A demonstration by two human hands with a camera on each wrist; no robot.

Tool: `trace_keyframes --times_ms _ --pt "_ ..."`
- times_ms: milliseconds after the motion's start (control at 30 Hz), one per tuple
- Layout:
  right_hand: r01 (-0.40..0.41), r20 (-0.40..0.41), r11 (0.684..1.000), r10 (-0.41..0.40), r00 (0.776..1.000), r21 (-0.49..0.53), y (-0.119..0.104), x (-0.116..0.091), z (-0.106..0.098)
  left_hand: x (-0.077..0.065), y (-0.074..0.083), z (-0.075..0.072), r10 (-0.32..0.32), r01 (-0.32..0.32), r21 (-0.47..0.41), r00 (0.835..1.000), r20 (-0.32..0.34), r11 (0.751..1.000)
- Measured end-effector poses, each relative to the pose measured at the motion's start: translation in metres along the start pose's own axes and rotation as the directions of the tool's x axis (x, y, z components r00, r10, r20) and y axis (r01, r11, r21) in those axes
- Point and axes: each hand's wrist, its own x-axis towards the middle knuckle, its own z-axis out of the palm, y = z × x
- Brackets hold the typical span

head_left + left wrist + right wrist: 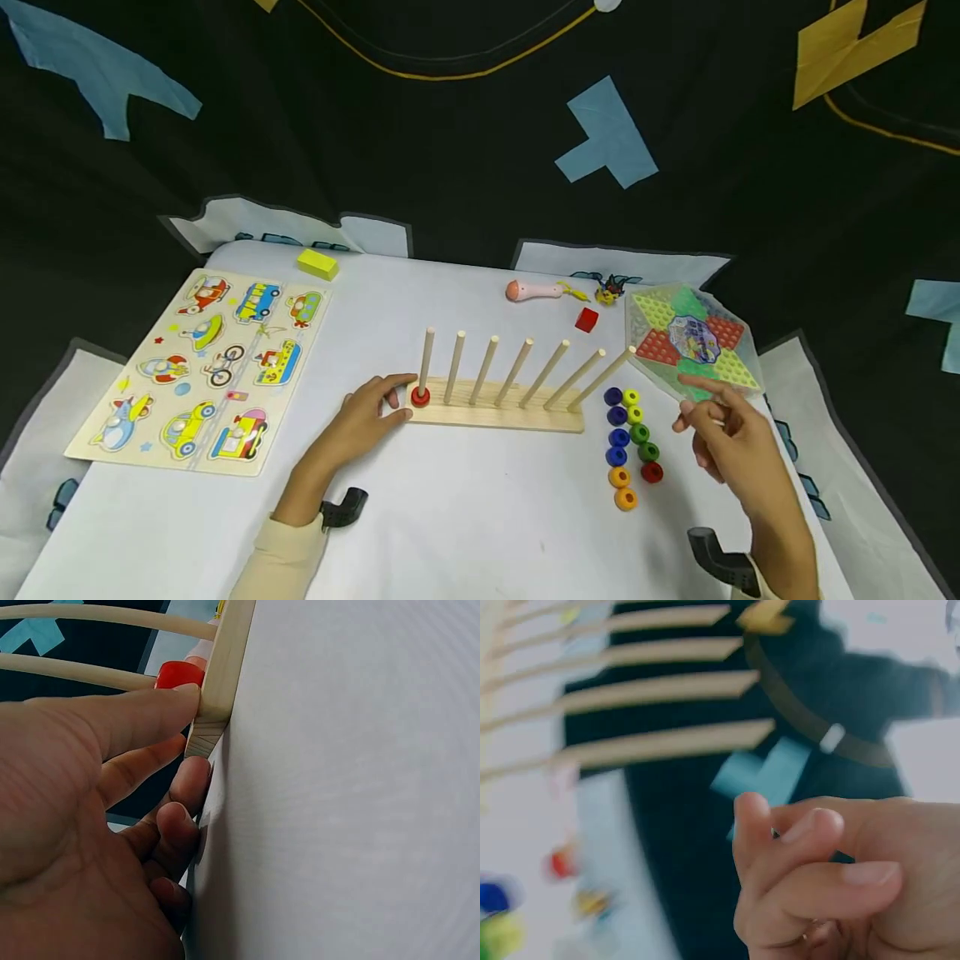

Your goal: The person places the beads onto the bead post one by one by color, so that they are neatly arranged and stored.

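A wooden peg rack [495,405] with a row of upright pegs stands on the white table. One red bead [421,397] sits at the foot of its leftmost peg. My left hand [367,410] holds the rack's left end between thumb and fingers, the thumb close to the red bead [178,674] in the left wrist view. To the right of the rack, my right hand [731,433] hovers in the air, index finger stretched out, the others loosely bent, nothing seen in it. Nearest to it lie two columns of beads: blue beads [618,437], orange beads [619,477], yellow, green [639,433] and another red bead [652,472].
A vehicle picture puzzle board [202,375] lies at the left, with a yellow block [317,264] behind it. Towards the back are a pink toy microphone [532,290], a small figure [610,290] and a red cube [587,319]. A hexagonal game box [693,337] occupies the right.
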Motion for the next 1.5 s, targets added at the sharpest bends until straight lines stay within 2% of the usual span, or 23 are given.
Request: trace_keyframes --times_ms 67,100,167,233,300,400,467,700,933,1100,1267,1333,1400,1500 --pt "-0.148 -0.002 0.989 0.148 0.989 0.023 0.032 -0.007 0.005 0.000 0.000 -0.005 0.009 -0.009 0.007 1.000 -0.006 1.000" --pt "-0.223 -0.003 0.974 0.224 0.975 0.034 0.046 -0.012 0.009 0.000 0.000 -0.006 0.010 -0.010 0.007 1.000 -0.006 1.000" --pt "-0.351 -0.011 0.935 0.352 0.936 0.057 0.069 -0.020 0.015 -0.002 -0.001 -0.004 0.007 -0.007 0.004 1.000 -0.002 1.000" --pt "-0.445 -0.015 0.892 0.447 0.894 0.071 0.087 -0.027 0.022 -0.005 -0.001 -0.001 -0.006 0.006 -0.002 1.000 0.000 1.000" --pt "-0.518 -0.013 0.852 0.520 0.854 0.075 0.100 -0.030 0.026 -0.008 -0.002 0.003 -0.022 0.022 -0.008 1.000 -0.004 1.000" --pt "-0.583 0.001 0.810 0.584 0.811 0.066 0.110 -0.030 0.033 -0.012 -0.002 0.008 -0.035 0.035 -0.016 0.999 -0.016 0.999" --pt "-0.610 0.011 0.791 0.610 0.792 0.051 0.114 -0.029 0.037 -0.013 -0.002 0.010 -0.040 0.040 -0.023 0.999 -0.021 0.999" --pt "-0.602 0.018 0.798 0.602 0.798 0.009 0.123 -0.029 0.052 -0.014 0.000 0.009 -0.053 0.053 -0.024 0.998 -0.019 0.998" --pt "-0.605 -0.024 0.796 0.605 0.796 -0.001 0.119 -0.033 0.053 -0.011 0.003 0.004 -0.063 0.063 -0.007 0.998 -0.016 0.998" --pt "-0.601 -0.125 0.799 0.594 0.794 -0.021 0.102 -0.034 0.048 -0.007 0.004 0.000 -0.054 0.054 0.008 0.999 -0.010 0.999" --pt "-0.573 -0.236 0.820 0.558 0.795 0.010 0.068 -0.027 0.036 -0.005 0.006 -0.004 -0.052 0.052 0.003 0.999 -0.011 0.999" --pt "-0.550 -0.262 0.835 0.535 0.803 0.018 0.050 -0.024 0.031 -0.005 0.006 -0.004 -0.057 0.057 0.002 0.998 -0.009 0.998" --pt "-0.514 -0.286 0.858 0.496 0.820 0.014 0.030 -0.019 0.027 -0.005 0.005 -0.004 -0.056 0.056 0.006 0.998 -0.008 0.998" --pt "-0.386 -0.302 0.922 0.358 0.883 -0.036 -0.003 -0.010 0.023 -0.005 0.003 -0.003 -0.052 0.052 0.004 0.999 -0.009 0.999"
